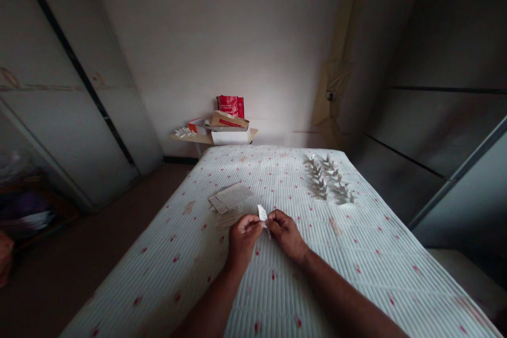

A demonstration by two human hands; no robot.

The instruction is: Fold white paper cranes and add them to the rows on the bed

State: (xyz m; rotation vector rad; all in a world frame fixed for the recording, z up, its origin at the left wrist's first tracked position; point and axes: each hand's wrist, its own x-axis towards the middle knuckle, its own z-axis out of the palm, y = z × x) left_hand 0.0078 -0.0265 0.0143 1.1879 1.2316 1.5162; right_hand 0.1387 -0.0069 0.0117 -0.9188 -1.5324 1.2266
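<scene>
hands [287, 233]: bare, rounded knuckles [282, 213] | forearms [344, 293]: bare to lower frame edge, narrowing toward wrists [306, 256]

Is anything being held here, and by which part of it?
A small folded paper, pinched below its raised upper part by the left hand and the right hand; the exact contact spots are hidden.

Beyond the left grip [243, 233], a pale wall [269, 37] is catching soft light, dimming towards its corners. A ridged, red-flecked bed [190, 259] is stretching beneath, and brown floor [122, 216] is showing further left. Tall pale panels [55, 132] are lining that side; right of the right grip [288, 235], dark panels [447, 121] are standing in shadow.
</scene>
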